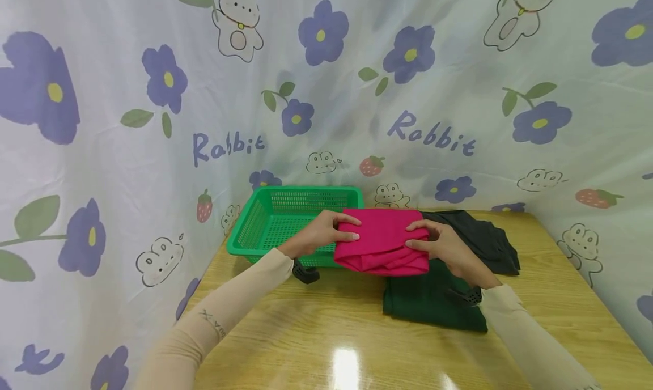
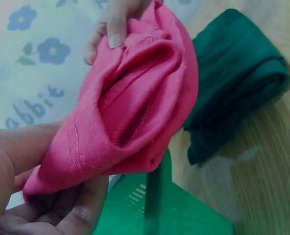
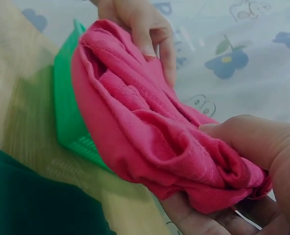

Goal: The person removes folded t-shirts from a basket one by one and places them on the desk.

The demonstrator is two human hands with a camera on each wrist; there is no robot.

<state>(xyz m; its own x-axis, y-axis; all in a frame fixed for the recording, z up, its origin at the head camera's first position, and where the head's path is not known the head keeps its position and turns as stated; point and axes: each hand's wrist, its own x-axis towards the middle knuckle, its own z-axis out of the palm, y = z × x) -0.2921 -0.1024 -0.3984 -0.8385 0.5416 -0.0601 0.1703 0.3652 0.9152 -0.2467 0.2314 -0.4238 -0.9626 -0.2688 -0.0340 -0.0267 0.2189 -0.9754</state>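
Observation:
A folded bright pink garment (image 1: 382, 234) is held up over the table, between both hands. My left hand (image 1: 325, 231) grips its left side, thumb and fingers on opposite faces, as the left wrist view shows. On the right side my right hand (image 1: 442, 244) pinches the cloth in the same way. Layered folds and stitched seams show along the garment's near edge (image 3: 150, 127). What kind of garment it is, I cannot tell. Behind and left of it stands a green plastic basket (image 1: 244, 225), its right front corner hidden by the pink cloth.
A folded dark green garment (image 1: 428, 299) lies on the wooden table (image 1: 285, 333) below my right hand. Behind it, to the right, is a dark grey or black garment (image 1: 479, 240). A curtain (image 1: 326, 95) printed with flowers and rabbits surrounds the table at the back and sides.

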